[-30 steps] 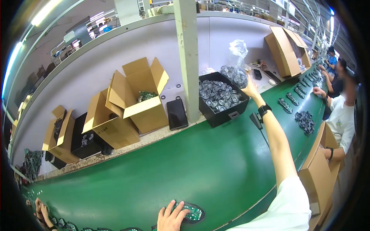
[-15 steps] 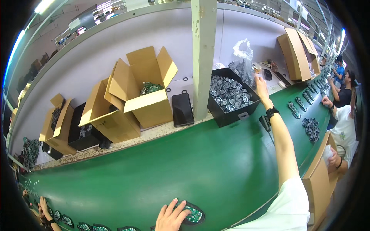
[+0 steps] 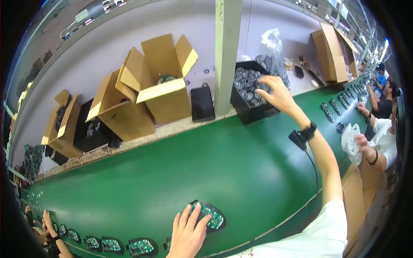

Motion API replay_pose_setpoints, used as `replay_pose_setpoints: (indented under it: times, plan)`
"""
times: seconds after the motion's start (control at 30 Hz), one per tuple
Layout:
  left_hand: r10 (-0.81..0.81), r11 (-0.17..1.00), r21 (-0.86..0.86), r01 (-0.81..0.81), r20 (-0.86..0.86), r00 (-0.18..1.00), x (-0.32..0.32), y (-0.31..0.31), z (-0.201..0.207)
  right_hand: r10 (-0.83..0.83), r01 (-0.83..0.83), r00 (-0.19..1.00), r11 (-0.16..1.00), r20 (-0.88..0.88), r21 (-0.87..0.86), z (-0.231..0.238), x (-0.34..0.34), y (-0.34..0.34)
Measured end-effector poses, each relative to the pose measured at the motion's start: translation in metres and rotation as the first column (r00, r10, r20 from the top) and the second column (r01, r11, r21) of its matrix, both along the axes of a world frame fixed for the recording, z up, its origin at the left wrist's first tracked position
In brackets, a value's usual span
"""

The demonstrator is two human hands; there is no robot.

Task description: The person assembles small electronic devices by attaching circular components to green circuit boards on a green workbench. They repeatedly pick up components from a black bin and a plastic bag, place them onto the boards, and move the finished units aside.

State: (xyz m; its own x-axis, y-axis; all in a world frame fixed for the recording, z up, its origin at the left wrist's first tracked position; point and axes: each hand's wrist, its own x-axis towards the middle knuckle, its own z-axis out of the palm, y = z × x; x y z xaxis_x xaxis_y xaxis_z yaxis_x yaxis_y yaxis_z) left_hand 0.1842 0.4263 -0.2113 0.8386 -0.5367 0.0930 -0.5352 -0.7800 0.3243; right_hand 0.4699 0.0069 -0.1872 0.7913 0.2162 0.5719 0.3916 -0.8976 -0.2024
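Flat on the near belt lies a green circuit board in a black oval housing. My left hand rests its fingertips on that board's left side, fingers stretched and apart. Over the right part of a black bin hovers my right hand, thumb and fingers apart with nothing visible between them. Many small round parts, grey with clear shiny faces, fill the bin; my hand hides some. A black watch-like band with a small black device and a cable is on my right wrist.
Along the green belt stand an open carton of circuit boards, other cartons and a black case beside a post. More boards in housings line the near edge. A co-worker at right holds a clear plastic bag.
My right hand has moved left and nearer, from beyond the bin's right edge to over its round parts. My left hand stays on the board. The co-worker's plastic bag has been raised.
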Motion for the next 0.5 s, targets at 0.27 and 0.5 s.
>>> replay_pose_setpoints:
  times: [0.27, 0.5]
  plan:
    - [0.117, 0.991, -0.053, -0.121, -0.080, 0.990, -0.012, -0.003, 0.011, -0.411, 0.281, 0.856, 0.879, -0.313, -0.386, -0.005, 0.052, 0.018]
    - [0.148, 0.978, -0.136, -0.156, -0.072, 0.986, -0.027, 0.012, 0.001, -0.416, 0.279, 0.878, 0.847, -0.237, -0.452, -0.011, 0.055, 0.018]
